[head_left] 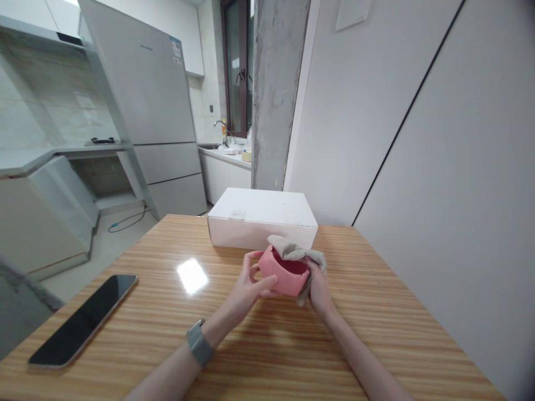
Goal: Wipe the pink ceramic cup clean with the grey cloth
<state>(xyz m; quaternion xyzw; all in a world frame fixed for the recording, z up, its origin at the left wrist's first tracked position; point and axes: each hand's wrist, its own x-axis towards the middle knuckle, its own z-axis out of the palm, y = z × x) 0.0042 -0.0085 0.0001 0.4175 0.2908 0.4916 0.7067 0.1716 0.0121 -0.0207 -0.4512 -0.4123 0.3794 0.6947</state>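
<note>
Striped wood-grain covered the table (142, 317), with a white box (263, 209) at twelve o'clock and a dark-screened phone (86, 323) at eight. Just short of the box, a pink container (285, 279) was tilted, its nine o'clock side grasped by the left hand (246, 287). At three, the right hand (320, 291) pinched a grey cloth (288, 249) over its rim. A sharp tug on that cloth could have twisted the container loose and dropped it.
</note>
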